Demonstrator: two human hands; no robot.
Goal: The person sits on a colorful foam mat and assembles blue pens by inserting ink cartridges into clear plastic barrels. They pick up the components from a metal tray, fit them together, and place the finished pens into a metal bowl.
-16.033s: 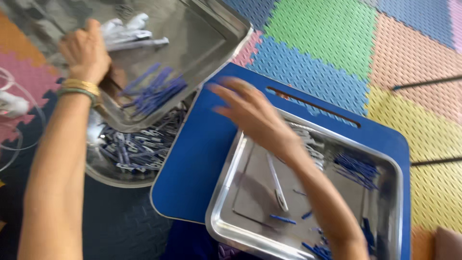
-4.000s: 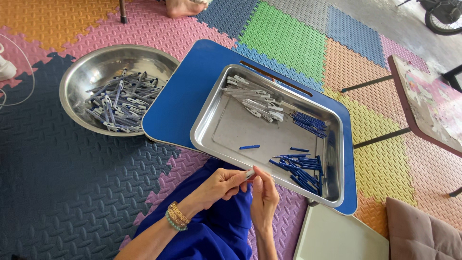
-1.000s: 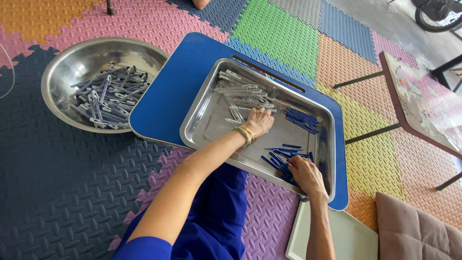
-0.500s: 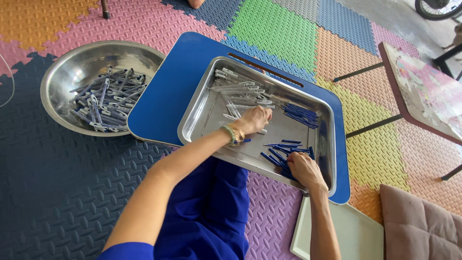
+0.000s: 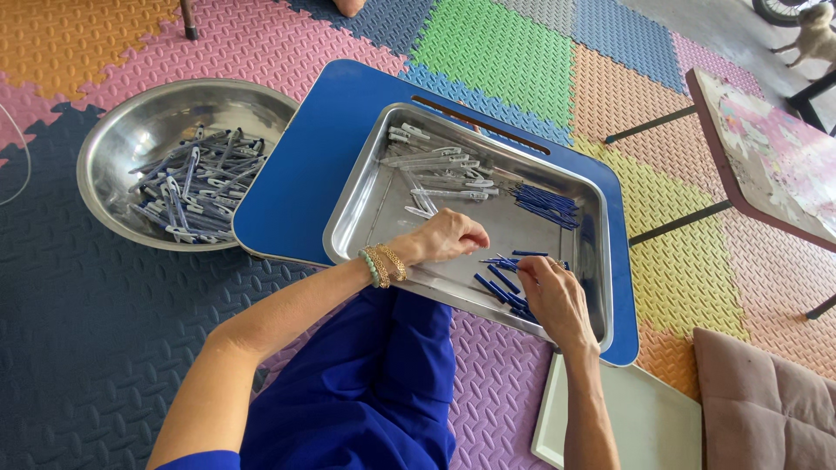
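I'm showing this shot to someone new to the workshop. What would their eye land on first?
Most likely the shiny rectangular steel tray on the blue board, where both hands meet: the left hand curled mid-tray, the right hand on the blue pen parts at the near edge. Next, the round steel bowl of assembled pens to the left, on colourful foam mats.

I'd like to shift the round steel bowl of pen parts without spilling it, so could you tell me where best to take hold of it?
Probably by the rolled rim of the round steel bowl, coming from above with the hands on opposite sides. It sits upright on the foam mat, the grey and blue pen parts are heaped towards its right side, and its walls look smooth and sloping, so only the rim offers purchase.
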